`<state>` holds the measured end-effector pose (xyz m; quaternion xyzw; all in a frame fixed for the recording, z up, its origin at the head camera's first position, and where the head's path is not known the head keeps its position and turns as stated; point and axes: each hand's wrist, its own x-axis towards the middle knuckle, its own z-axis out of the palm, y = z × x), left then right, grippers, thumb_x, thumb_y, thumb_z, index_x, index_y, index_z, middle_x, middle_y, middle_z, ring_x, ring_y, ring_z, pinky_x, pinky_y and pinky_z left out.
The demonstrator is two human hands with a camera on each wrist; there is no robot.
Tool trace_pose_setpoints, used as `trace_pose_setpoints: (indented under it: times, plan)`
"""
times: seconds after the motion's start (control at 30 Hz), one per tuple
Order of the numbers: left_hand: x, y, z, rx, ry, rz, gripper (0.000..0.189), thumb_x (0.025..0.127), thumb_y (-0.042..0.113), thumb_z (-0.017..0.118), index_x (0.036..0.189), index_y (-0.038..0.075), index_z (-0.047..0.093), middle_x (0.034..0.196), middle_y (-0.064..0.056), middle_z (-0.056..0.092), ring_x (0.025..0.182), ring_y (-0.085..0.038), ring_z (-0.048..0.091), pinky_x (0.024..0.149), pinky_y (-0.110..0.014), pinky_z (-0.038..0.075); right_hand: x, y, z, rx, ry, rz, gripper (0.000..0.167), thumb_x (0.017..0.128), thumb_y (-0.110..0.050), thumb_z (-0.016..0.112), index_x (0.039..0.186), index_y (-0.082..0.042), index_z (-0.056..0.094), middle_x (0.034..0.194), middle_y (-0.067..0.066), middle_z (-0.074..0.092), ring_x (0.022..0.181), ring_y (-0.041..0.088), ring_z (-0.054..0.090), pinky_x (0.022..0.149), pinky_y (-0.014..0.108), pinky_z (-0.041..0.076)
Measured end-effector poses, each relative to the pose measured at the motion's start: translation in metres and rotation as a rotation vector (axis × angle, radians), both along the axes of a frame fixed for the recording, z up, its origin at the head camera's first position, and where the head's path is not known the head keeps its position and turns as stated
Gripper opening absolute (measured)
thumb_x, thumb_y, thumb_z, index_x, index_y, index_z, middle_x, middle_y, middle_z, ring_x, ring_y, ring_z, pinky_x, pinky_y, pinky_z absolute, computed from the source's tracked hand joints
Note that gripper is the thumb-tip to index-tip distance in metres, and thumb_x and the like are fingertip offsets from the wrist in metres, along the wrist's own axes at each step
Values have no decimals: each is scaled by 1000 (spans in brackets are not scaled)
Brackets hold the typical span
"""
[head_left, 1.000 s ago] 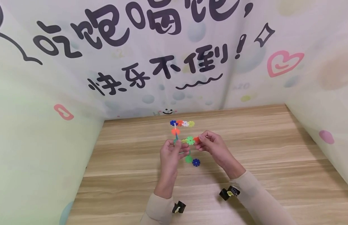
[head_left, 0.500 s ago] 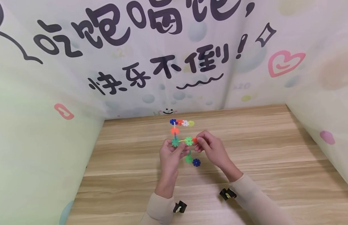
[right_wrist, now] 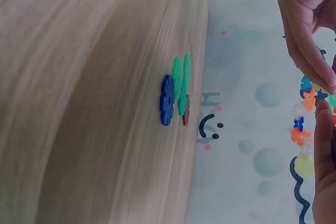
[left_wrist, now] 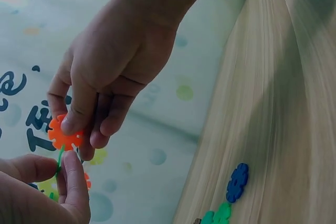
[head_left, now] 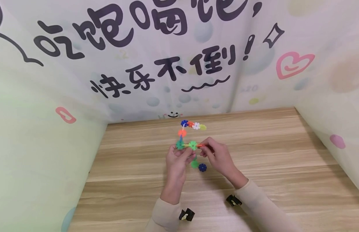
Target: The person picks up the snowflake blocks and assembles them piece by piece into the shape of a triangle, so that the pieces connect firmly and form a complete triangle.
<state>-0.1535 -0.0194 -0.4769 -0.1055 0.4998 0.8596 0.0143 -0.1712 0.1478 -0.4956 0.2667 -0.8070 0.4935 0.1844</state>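
Note:
A chain of notched plastic snowflake discs hangs between the hands. My left hand (head_left: 176, 161) pinches the chain near a light green disc (head_left: 193, 145), beside a teal disc (head_left: 179, 145). From there the chain climbs through an orange disc (head_left: 182, 132) to a dark blue disc (head_left: 184, 123), then runs right to a yellow disc (head_left: 203, 127). My right hand (head_left: 220, 158) pinches another orange disc (left_wrist: 64, 132), edge-on in the head view, against the light green disc's right side. In the left wrist view, a thin green edge meets this orange disc.
Loose discs lie on the wood-grain table (head_left: 124, 180) below the hands: a dark blue one (head_left: 202, 167), green ones (right_wrist: 177, 77) and a brown one (right_wrist: 186, 110). A printed cloth wall (head_left: 156, 106) stands behind, with side walls left and right.
The orange disc in my right hand has turned edge-on and moved slightly left with that hand. The chain's upper part has swung a little right. The loose discs stay put.

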Motion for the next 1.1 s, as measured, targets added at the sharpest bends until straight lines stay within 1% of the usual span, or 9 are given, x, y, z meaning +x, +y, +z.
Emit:
trace_pose_setpoints:
  times: [0.2,0.3,0.4,0.47,0.6,0.7,0.83,0.97,1.1]
  plan:
    - [0,0,2,8,-10,-8,42,85,-8,73,120,-2,50,98,-16,68,83,-23,71,83,-36,59,2,0,-1,-96,-157,24,9,98,-2,61,103,-10,61,85,-1,71,70,15,69,61,28,59]
    - [0,0,2,2,-14,-18,37,85,-8,72,115,-2,52,96,-16,68,82,-23,70,83,-36,59,2,0,-2,-101,-179,-11,7,97,-5,63,100,-11,62,84,0,71,70,21,69,61,28,59]
    - [-1,0,1,-5,-19,-27,32,86,-8,72,110,1,53,94,-16,67,81,-22,70,83,-36,59,2,0,-2,-72,-143,-55,6,95,-7,66,97,-12,64,82,2,71,69,21,69,61,27,58]
    - [-1,0,0,-15,-23,-35,31,86,-8,72,107,4,53,93,-15,68,81,-22,71,83,-36,59,2,-1,-1,-41,-102,-81,6,94,-7,68,96,-12,65,80,1,70,68,15,68,60,25,57]
    - [0,-1,-2,-33,-15,-51,28,85,-9,72,102,3,53,92,-13,68,81,-22,71,82,-35,59,2,-2,1,23,-20,-105,8,92,-5,70,95,-12,66,78,-2,70,66,7,66,58,23,56]
    - [1,-2,-2,-33,-9,-70,25,85,-10,71,99,0,54,91,-14,66,80,-21,70,79,-34,60,1,-1,4,72,20,-94,9,92,-3,70,94,-11,66,78,1,71,66,6,66,57,21,55]
    - [2,-4,-2,-27,-21,-108,21,85,-10,70,99,-3,57,91,-15,65,79,-20,70,78,-31,60,-2,3,6,104,27,-47,10,91,-2,71,94,-10,67,79,6,72,66,9,67,57,21,55]
    - [3,-8,-3,-13,-33,-143,18,87,-10,69,101,-4,60,90,-16,66,78,-19,70,77,-30,60,-4,6,7,86,-37,12,8,91,-5,71,94,-12,68,79,2,71,67,11,67,60,24,57]
    - [3,-12,-2,-11,-48,-166,14,88,-6,68,100,-3,62,84,-13,68,75,-18,70,76,-30,60,-3,8,5,11,-179,74,5,92,-8,70,95,-13,68,79,-2,70,68,23,69,62,31,59]
